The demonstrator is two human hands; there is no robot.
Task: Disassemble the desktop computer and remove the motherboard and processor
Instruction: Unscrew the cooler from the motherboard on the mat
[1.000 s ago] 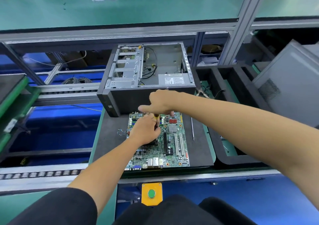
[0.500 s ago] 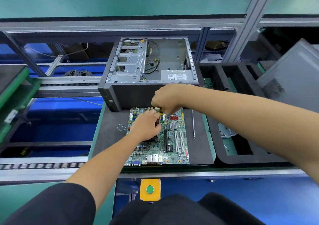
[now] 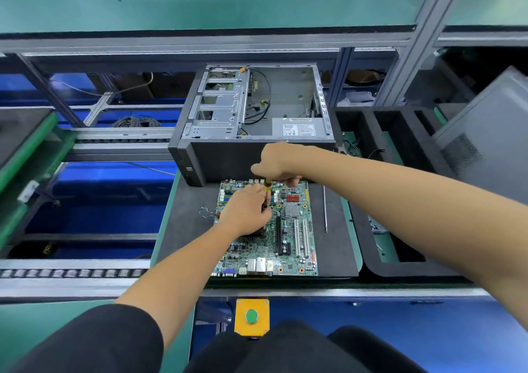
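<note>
Right grip (image 3: 275,162) is seen curled round the yellow-and-black handle of a screwdriver (image 3: 267,187), held upright over the far part of the motherboard (image 3: 285,229); left grip (image 3: 245,214) is laid on the board beside the shaft, fingers curled at it, though whether it is pinched cannot be told; the board is laid flat on a dark mat (image 3: 183,229) on the worktop (image 3: 164,229), just in front of the opened computer case (image 3: 251,115); compared with half a second ago, both hands are found almost unmoved; a loose metal rod (image 3: 325,209) is seen right of the board.
</note>
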